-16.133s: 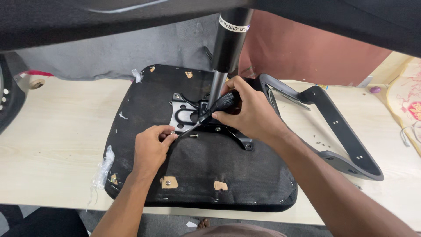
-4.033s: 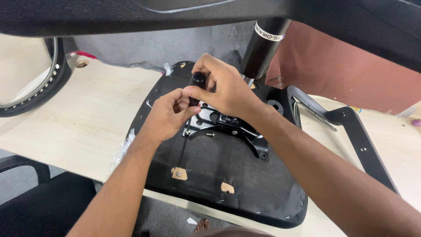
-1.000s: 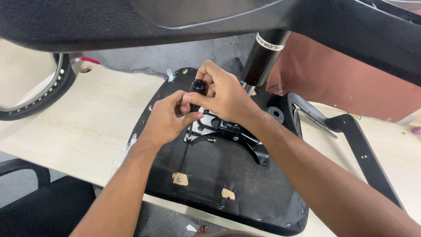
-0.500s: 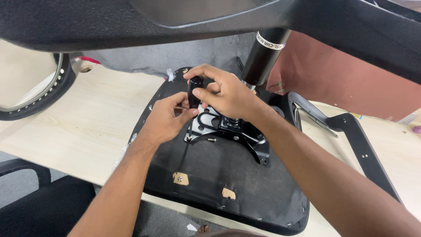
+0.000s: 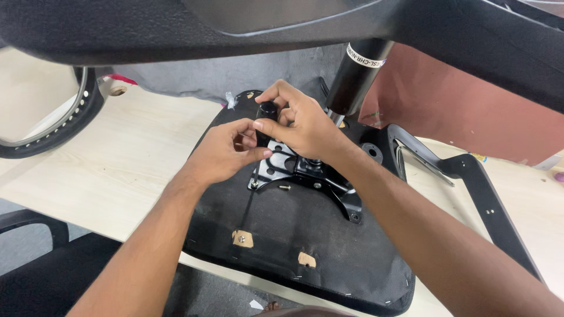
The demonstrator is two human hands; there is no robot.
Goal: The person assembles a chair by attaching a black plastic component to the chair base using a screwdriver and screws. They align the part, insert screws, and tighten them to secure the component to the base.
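Hands meet over the middle of an upturned black seat pan (image 5: 305, 246). The right hand (image 5: 305, 126) curls its fingers round a small black knob (image 5: 268, 109), and the left hand (image 5: 220, 149) pinches at the same knob from the side, thumb against forefinger. Directly beneath both hands sits one black metal mounting plate (image 5: 305, 173), bolted to the seat underside, with one loose-looking screw (image 5: 284, 187) just below the left thumb. Just beyond the right hand rises one black gas cylinder (image 5: 357, 76), ringed near its top by a narrow white label band with dark print. Nearer the person than the hands, two tan bare patches (image 5: 242, 238) show through the black fabric. To the right of the right forearm lies one black armrest bracket (image 5: 470, 188) on the pale wooden table (image 5: 117, 170). Far to the left of the left hand, a black ring-shaped part (image 5: 70, 126) rests on the table.
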